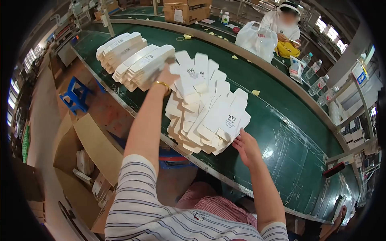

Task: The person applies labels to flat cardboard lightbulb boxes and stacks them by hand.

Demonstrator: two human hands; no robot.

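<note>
A loose stack of white flattened cartons (219,116), printed "9W", lies fanned out on the green conveyor in front of me. My left hand (165,77), slightly blurred and wearing a gold bracelet, is closed on the left edge of some upper flattened cartons (186,82); its fingertips are partly hidden. At the stack's right side, my right hand (246,148) rests its outstretched fingers against the carton edges, holding nothing. Just beyond my left hand stand neater piles of the same cartons, a near pile (142,66) and a far pile (120,50).
Below the green conveyor (285,140), on the left, are an open cardboard box (94,136) with cartons inside and a blue stool (76,95). Across the belt sits a person (283,24) near a white plastic bag (257,42) and several bottles (317,85). A brown box (187,11) stands behind.
</note>
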